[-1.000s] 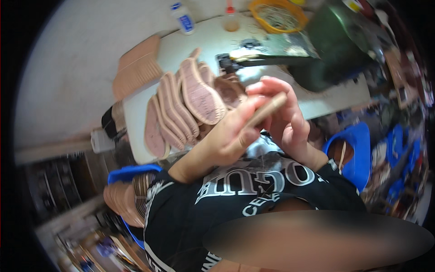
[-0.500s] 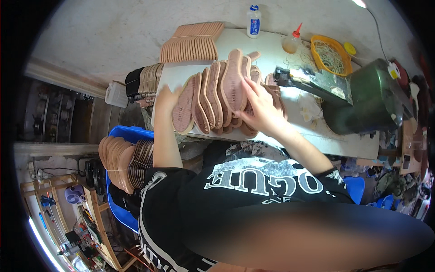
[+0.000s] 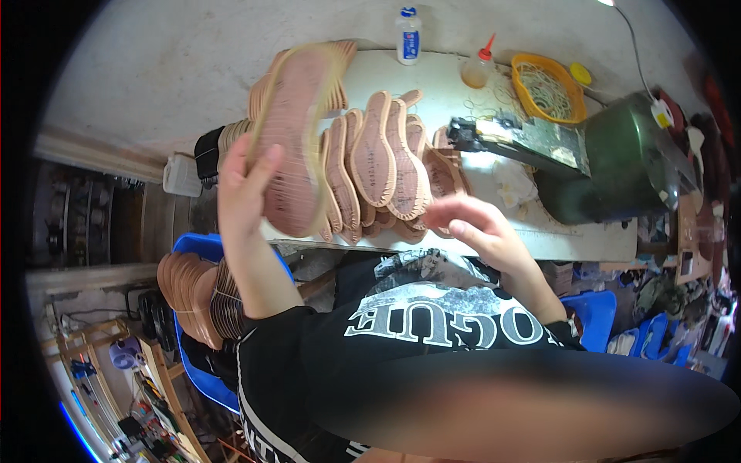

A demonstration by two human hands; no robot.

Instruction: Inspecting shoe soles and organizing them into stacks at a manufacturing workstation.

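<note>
Raised above the table's left end, a pinkish-brown shoe insole (image 3: 297, 147) with a pale edge is held by my left hand (image 3: 245, 189), thumb on its face. Several similar insoles (image 3: 373, 150) lie overlapping in a loose row on the table, some with gathered edges at the heel. At the right end of that row my right hand (image 3: 480, 231) hovers with its fingers stretched out and nothing in them, close to the heel of one insole (image 3: 409, 181).
On the white table (image 3: 370, 73) are a bundled insole stack (image 3: 266, 85), a white bottle (image 3: 409, 46), a red-tipped squeeze bottle (image 3: 476, 73) and a yellow basket (image 3: 519, 86) of rubber bands. A green machine (image 3: 617, 162) occupies the right. Left stands a blue bin (image 3: 184, 332) holding insoles.
My left hand has lifted an insole off the left end of the row. My right hand has let go of another insole and drawn back toward me.
</note>
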